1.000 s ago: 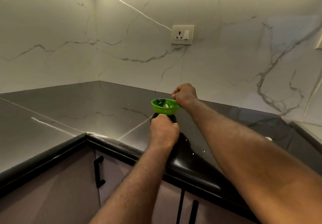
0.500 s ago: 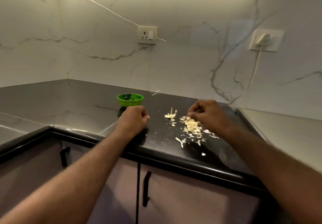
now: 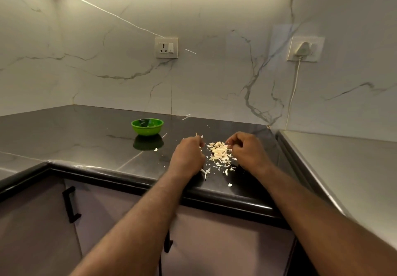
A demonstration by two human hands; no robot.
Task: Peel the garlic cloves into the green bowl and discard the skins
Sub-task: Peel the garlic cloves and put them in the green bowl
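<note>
well left of the pile of garlic skins (image 3: 220, 153) and below the counter's edge, a black cabinet handle (image 3: 71, 204) stands on a door front. the green bowl (image 3: 147, 126) sits upright on the dark countertop (image 3: 86, 134), left of the pile and farther back, apart from both hands; what lies inside it cannot be made out. on the marble wall above and left of the pile is a wall socket (image 3: 166, 48). the left hand (image 3: 189, 155) rests on the counter just left of the pile, its fingers curled in tight, knuckles toward the camera; a pale scrap shows by its fingertips, but whether they pinch it cannot be told. the pile itself lies between the two hands, with loose flakes scattered toward the counter's front edge. the right hand (image 3: 247, 151) sits just right of the pile, fingers curled, tips at the pile's edge; whether they have hold of a skin cannot be told. high on the wall right of the pile, a white plug (image 3: 303, 49) sits in a second socket.
</note>
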